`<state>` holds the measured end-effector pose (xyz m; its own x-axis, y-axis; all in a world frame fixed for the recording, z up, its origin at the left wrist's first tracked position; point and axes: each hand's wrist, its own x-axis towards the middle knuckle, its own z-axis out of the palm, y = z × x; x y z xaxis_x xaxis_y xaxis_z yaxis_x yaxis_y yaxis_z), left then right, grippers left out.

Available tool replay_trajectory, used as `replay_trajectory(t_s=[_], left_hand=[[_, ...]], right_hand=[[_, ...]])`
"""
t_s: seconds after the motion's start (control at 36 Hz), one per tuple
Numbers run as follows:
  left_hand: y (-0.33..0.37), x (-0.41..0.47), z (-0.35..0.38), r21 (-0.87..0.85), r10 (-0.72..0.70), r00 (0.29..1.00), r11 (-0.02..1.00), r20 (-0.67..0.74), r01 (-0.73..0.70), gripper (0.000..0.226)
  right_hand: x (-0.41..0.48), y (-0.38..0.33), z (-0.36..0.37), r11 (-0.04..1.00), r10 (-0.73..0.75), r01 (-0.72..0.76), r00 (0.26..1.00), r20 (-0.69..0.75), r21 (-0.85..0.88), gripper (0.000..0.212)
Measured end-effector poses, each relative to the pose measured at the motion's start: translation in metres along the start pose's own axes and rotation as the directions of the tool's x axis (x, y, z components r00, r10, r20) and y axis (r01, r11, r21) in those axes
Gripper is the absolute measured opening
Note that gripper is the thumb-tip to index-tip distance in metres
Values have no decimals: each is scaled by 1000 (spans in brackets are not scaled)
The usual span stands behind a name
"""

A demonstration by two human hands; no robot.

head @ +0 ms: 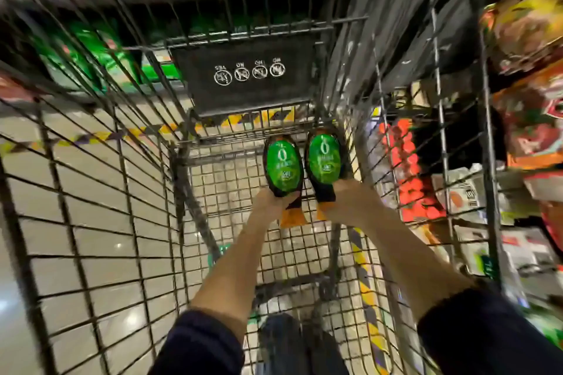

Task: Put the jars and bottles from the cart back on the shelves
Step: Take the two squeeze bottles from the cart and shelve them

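Observation:
Two dark bottles with green labels and orange caps lie side by side at the far end of the wire cart [91, 222]. My left hand [268, 202] grips the left bottle [284, 166] at its neck, just above the orange cap. In the same way my right hand [344, 199] holds the neck of the right bottle [324, 160]. Both arms reach down into the cart basket, and both bottles point their caps toward me. Whether the bottles rest on the cart floor or hang just above it I cannot tell.
A black child-seat flap [243, 76] with warning icons stands at the cart's far end. Shelves [530, 137] full of colourful packets run along the right, close to the cart side. More shelves with goods [91, 49] lie ahead. Tiled floor with yellow-black tape [91, 138] shows through the wires.

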<state>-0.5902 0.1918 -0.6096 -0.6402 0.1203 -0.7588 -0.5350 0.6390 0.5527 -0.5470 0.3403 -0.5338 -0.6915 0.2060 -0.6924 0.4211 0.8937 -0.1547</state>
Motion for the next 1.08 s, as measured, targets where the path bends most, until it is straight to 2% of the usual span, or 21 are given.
replay_trajectory(t_s=[0.08, 0.17, 0.28, 0.36, 0.5, 0.64, 0.78, 0.86, 1.0, 1.08], left_hand=[[-1, 4, 6, -75, 3, 1000, 997, -18, -4, 51], [-3, 10, 8, -129, -30, 999, 991, -18, 28, 53], [-2, 13, 7, -222, -55, 998, 973, 7, 55, 47], [-1, 6, -1, -316, -80, 994, 944, 68, 98, 44], [-5, -11, -17, -444, -121, 974, 875, 189, 195, 21], [-12, -21, -31, -492, -122, 975, 847, 184, 198, 34], [-18, -22, -37, -494, -117, 978, 849, 172, 188, 69], [-20, -22, -39, -487, -111, 980, 855, 164, 179, 81], [-20, -24, -43, -500, -132, 979, 845, 153, 192, 59], [-18, -27, -47, -507, -120, 977, 840, 175, 194, 43]], right_hand=[[11, 3, 8, 998, 60, -60, 998, 20, 19, 36], [22, 8, 14, 997, 56, -57, 998, 27, 48, 38], [31, 13, 19, 980, 117, -102, 990, -83, 171, 35], [36, 13, 21, 958, 161, -117, 975, -151, 263, 36], [45, 13, 30, 935, 218, -187, 973, -73, 302, 50], [52, 13, 44, 835, 312, -285, 950, 21, 471, 64], [61, 12, 58, 640, 340, -294, 937, 81, 710, 65], [61, 11, 56, 605, 336, -296, 937, 100, 739, 63], [67, 12, 46, 608, 307, -316, 940, 151, 728, 78], [70, 6, 48, 548, 311, -367, 924, 224, 752, 80]])
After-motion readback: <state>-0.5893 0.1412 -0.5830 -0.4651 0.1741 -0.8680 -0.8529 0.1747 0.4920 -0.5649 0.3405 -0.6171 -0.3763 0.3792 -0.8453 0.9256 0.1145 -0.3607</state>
